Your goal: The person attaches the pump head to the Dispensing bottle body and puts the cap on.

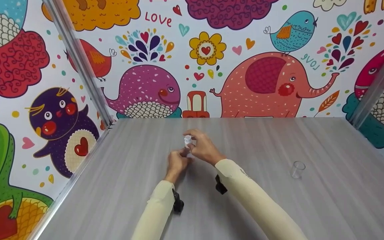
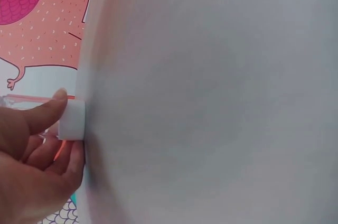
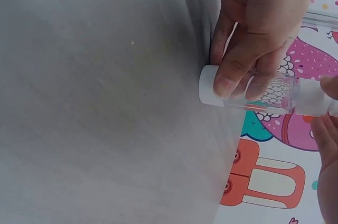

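Note:
A small clear bottle (image 3: 282,91) with white ends stands upright over the far part of the table. My left hand (image 1: 177,163) holds it low, thumb and fingers around the white base (image 2: 74,120). Higher up, the fingers of my right hand (image 1: 207,148) pinch the white top (image 1: 188,138). In the right wrist view, the left hand covers part of the clear body, and only some right-hand fingers show at the edge. The base sits right at the tabletop in both wrist views.
A clear open-topped cylinder (image 1: 298,169) stands on the right side of the grey wood-grain table (image 1: 262,140). Behind the table rises a wall with cartoon animals (image 1: 262,86). A metal post (image 1: 78,63) and rail border the left side.

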